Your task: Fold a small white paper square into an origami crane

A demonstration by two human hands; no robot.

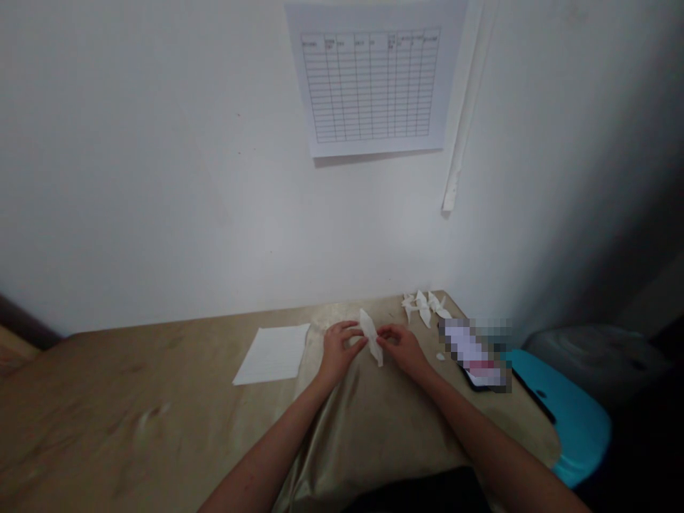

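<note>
A narrow folded piece of white paper (370,336) lies between my two hands on the tan cloth-covered table (160,399). My left hand (338,349) pinches its left edge with curled fingers. From the other side, my right hand (402,347) grips the right edge, fingers closed on it. Both forearms reach in from the bottom of the view.
A flat white sheet (273,353) lies left of my hands. Several small folded white paper figures (425,306) sit at the table's far right corner. A phone (475,356) lies at the right edge, above a blue stool (566,420). A printed table chart (371,82) hangs on the wall.
</note>
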